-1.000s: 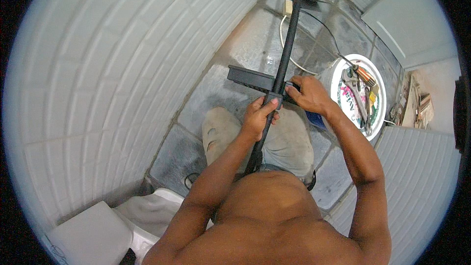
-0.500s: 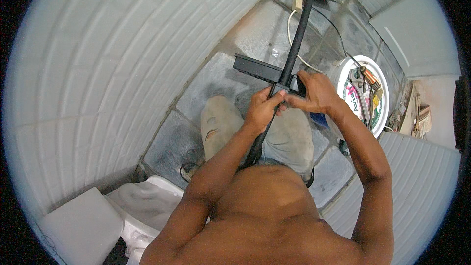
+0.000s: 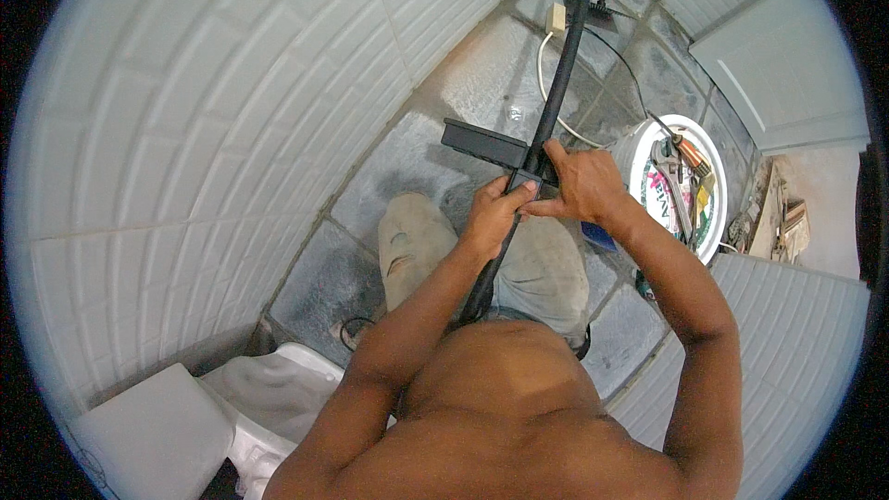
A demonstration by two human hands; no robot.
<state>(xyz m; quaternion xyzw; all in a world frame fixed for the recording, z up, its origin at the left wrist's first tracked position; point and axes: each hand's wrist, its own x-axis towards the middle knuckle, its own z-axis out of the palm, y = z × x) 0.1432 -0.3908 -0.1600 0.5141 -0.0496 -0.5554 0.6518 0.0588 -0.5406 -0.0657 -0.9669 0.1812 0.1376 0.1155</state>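
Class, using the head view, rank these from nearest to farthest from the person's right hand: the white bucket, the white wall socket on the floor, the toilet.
From the right hand:
1. White bucket, just to its right, holding tools.
2. Socket, farther up the floor, by the wall.
3. Toilet, far lower left, behind the person.

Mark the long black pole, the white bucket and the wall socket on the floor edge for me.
long black pole (image 3: 561, 83), head view, mid shaft.
white bucket (image 3: 718, 187), head view, right rim.
wall socket (image 3: 556, 18), head view, its cream face.
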